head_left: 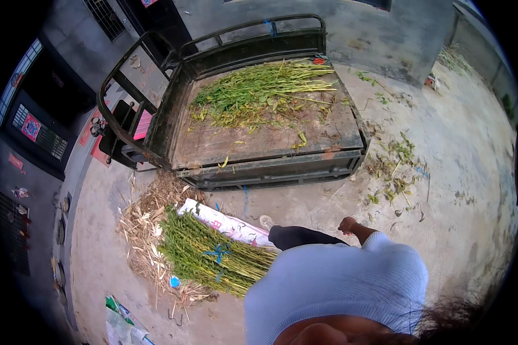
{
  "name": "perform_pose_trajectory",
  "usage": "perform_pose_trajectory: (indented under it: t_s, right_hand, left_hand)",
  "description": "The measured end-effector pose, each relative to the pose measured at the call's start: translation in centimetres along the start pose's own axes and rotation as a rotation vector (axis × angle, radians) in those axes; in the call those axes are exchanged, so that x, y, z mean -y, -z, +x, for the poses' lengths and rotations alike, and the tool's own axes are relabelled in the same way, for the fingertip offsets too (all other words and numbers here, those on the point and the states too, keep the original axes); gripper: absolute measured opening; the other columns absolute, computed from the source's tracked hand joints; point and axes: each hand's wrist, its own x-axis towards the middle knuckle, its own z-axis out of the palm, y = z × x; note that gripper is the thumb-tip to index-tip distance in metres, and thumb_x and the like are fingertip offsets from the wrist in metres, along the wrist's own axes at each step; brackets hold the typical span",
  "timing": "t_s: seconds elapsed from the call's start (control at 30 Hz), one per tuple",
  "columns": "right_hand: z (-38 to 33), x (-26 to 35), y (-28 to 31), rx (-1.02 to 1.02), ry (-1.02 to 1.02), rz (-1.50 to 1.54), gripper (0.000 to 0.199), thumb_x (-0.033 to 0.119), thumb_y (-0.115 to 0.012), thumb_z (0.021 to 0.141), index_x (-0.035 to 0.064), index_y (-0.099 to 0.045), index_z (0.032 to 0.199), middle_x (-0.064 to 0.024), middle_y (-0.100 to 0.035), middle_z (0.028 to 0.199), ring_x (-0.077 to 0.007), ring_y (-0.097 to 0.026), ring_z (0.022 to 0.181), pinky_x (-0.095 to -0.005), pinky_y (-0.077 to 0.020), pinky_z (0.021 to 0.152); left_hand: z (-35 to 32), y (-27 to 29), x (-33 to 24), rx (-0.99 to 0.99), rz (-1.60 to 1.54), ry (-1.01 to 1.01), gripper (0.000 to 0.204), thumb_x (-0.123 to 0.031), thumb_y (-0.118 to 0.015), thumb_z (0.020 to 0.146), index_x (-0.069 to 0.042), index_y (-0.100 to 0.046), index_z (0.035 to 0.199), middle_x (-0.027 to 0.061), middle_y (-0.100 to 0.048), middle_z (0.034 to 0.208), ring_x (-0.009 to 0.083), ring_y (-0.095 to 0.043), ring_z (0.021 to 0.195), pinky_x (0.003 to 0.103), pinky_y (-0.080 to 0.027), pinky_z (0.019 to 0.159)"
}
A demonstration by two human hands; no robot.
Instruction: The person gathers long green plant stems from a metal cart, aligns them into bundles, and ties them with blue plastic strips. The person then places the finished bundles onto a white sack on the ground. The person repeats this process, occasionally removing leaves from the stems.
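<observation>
My right hand (346, 224) hangs beside my body over the concrete floor, its fingers curled; whether anything is in them is hidden. My left hand does not show. To my left on the ground lies a bundle of green leafy stalks (184, 244), tied with blue string (217, 253). A white printed sack (236, 225) lies along its far side. In front of me is a dark cart with a flat bed (213, 144). Cut green stalks (265, 86) lie on it, and a red-handled tool (319, 60), perhaps scissors, is at its far right corner.
Dry husks and straw (141, 230) are heaped left of the bundle. Loose leaves and stems (397, 167) litter the floor right of the cart. Railings (126, 86) rise at the cart's left and far sides. A green and white bag (121, 322) lies at the lower left.
</observation>
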Motion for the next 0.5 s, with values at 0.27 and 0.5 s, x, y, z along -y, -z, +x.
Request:
perform_pose_trajectory:
  t_s: [0.27,0.5]
  right_hand:
    - [-1.1,-10.9,2.7,0.072,-0.143,-0.053,0.027,0.027,-0.055,0.075,0.0042,-0.063,0.062,-0.0076,-0.063,0.059,-0.016,-0.061,0.05,-0.0318,-0.0501,0.052]
    - [4.6,-9.5,11.4,0.054,0.409,-0.231,0.015,0.019,-0.051,0.076,0.0118,-0.065,0.077,-0.0039,-0.061,0.057,-0.0155,-0.057,0.046,-0.0296,-0.0475,0.044]
  left_hand:
    - [-4.6,-7.5,0.3,0.112,0.181,0.007,0.012,-0.011,-0.063,0.079,-0.002,-0.058,0.086,0.0053,-0.06,0.073,0.0113,-0.057,0.061,0.025,-0.048,0.052]
    - [-4.6,-16.5,-0.1,0.147,0.258,0.039,0.013,-0.012,-0.064,0.078,-0.002,-0.059,0.085,0.0052,-0.06,0.071,0.0109,-0.057,0.06,0.025,-0.047,0.052]
